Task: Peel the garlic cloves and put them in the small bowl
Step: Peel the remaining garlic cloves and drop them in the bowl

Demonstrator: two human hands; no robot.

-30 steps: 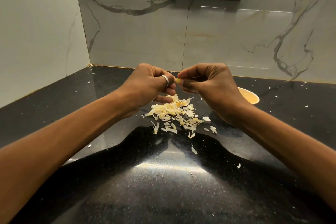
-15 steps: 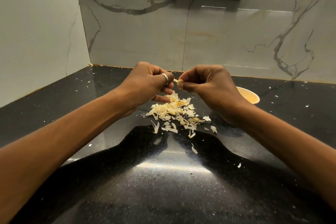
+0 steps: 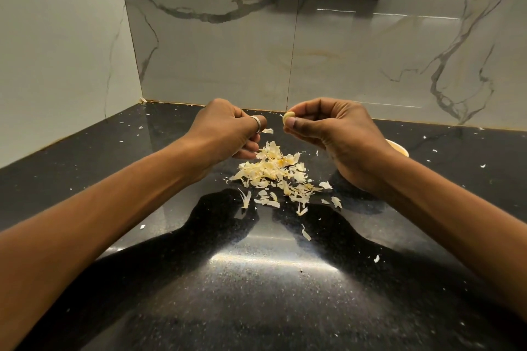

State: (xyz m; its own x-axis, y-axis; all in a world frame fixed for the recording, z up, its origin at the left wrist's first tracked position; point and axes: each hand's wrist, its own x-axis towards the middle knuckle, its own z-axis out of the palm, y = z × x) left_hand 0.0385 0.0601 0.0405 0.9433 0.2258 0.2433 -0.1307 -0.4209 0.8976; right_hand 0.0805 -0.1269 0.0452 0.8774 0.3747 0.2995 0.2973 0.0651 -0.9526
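Above the heap of pale garlic skins [image 3: 273,172], the right hand [image 3: 333,134] pinches a small pale garlic clove [image 3: 288,118] and the curled left hand [image 3: 228,128] holds I cannot tell what; best rub off any leftover skin, then drop it gently in the small pale bowl [image 3: 399,148] right of the heap.

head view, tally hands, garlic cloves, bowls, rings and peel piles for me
hands: 2 (left hand, right hand)
garlic clove: 1
bowl: 1
ring: 1
peel pile: 1
total: 6
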